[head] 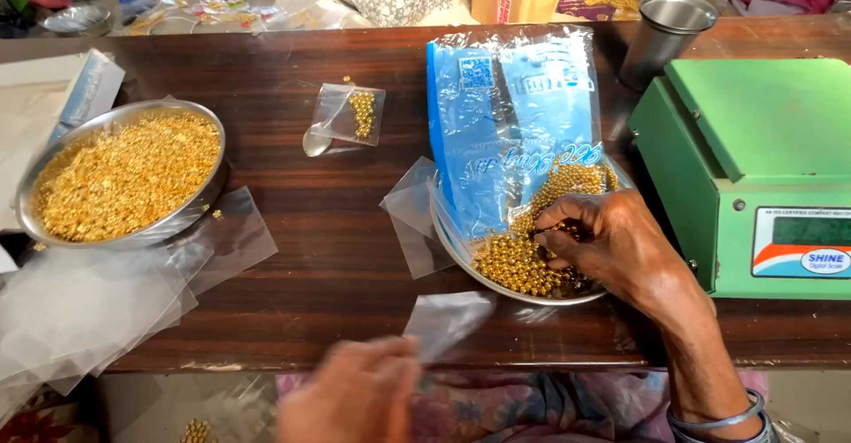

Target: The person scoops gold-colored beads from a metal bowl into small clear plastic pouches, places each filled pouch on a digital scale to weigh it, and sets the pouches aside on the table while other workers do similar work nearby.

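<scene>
My right hand [612, 244] reaches into a steel plate [461, 252] of round gold beads [510, 261], fingers curled among the beads. A large blue and clear plastic bag [510, 115] leans on the plate's far side. My left hand [350, 394], blurred at the near table edge, pinches a small clear plastic pouch [448, 319]. Whether the right fingers hold any beads is hidden.
A steel bowl [191, 208] full of small gold beads sits at the left on clear pouches [80, 310]. A small pouch with gold beads [355, 113] and a spoon [316, 140] lie mid-table. A green weighing scale [762, 168] and steel cup [665, 35] stand right.
</scene>
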